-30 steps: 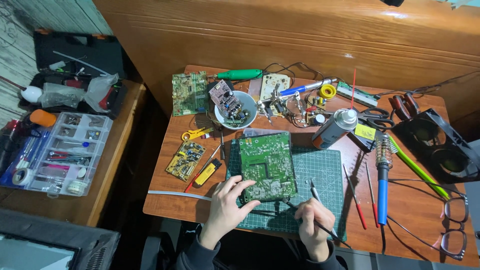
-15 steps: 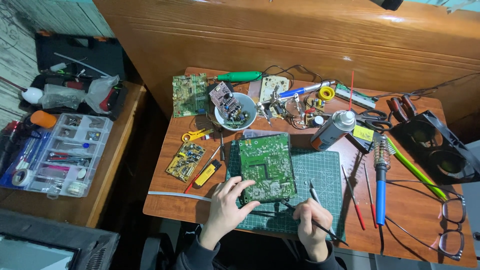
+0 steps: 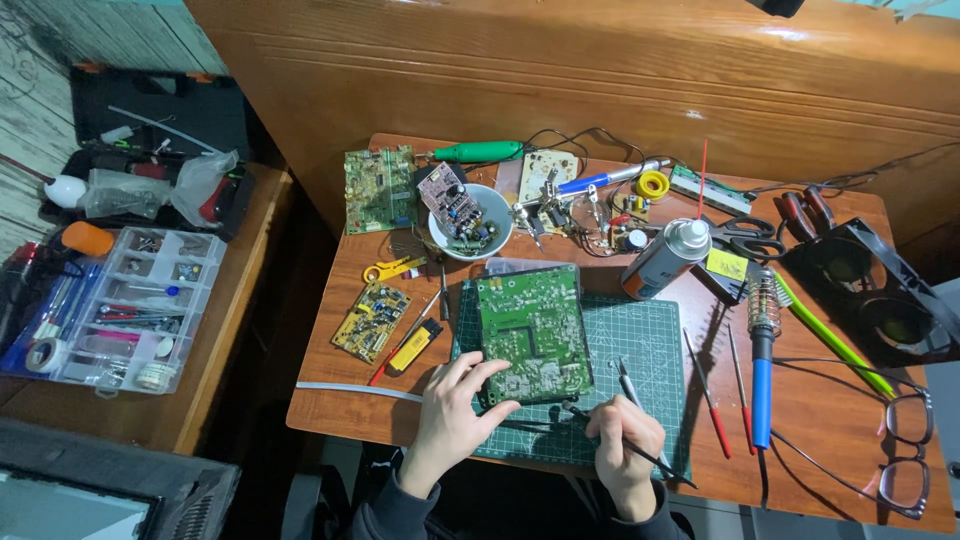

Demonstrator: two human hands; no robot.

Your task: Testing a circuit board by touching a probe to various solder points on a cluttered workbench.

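Two hands at one green circuit board on a crowded wooden workbench.

Workbench [image 3: 820, 470], reddish wood; on it a green cutting mat [image 3: 640, 340] under the work. Green circuit board [image 3: 530, 333] lies flat on the mat's left part, solder side up, near the front edge. Left hand [image 3: 452, 415], fingers spread, presses on the board's near left corner, grasping nothing. Right hand [image 3: 625, 445] is closed pen-fashion round a thin dark probe [image 3: 640, 455] whose tip meets the board's near right edge. Blue-handled soldering iron [image 3: 762, 385] lies to the right, apart; white bowl [image 3: 470, 222] of parts stands behind. Judgement: the step goes best with the board pinned firmly flat, the tool hand braced on the mat, and the tip set on one joint only.
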